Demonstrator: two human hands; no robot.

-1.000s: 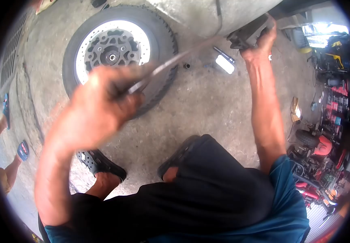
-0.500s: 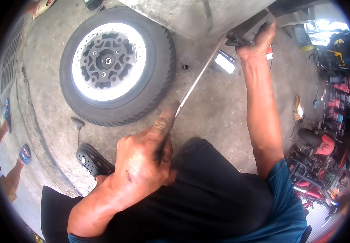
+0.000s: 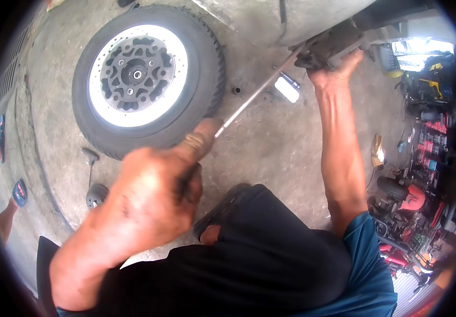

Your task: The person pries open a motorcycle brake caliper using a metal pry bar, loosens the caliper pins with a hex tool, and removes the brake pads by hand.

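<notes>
My left hand [image 3: 162,193] is wrapped round the near end of a long thin metal rod [image 3: 249,100], with the thumb laid along it. The rod slants up and right, and its far end meets a dark metal part [image 3: 328,47] under a large pale grey body [image 3: 259,21]. My right hand [image 3: 336,74], arm outstretched, grips that dark part from below. To the left, a wheel with a tyre [image 3: 199,79] and a brake disc [image 3: 101,84] lies flat on the concrete floor.
A white and dark object [image 3: 287,89] and a small round socket [image 3: 236,90] lie on the floor. A thin tool [image 3: 89,155] is left of my left hand. Another person's feet [image 3: 19,194] show at far left. Red and dark parts [image 3: 410,198] are piled at right.
My left hand swung from over the wheel down and right, then back a little left, with the rod. My right hand stays at the dark part.
</notes>
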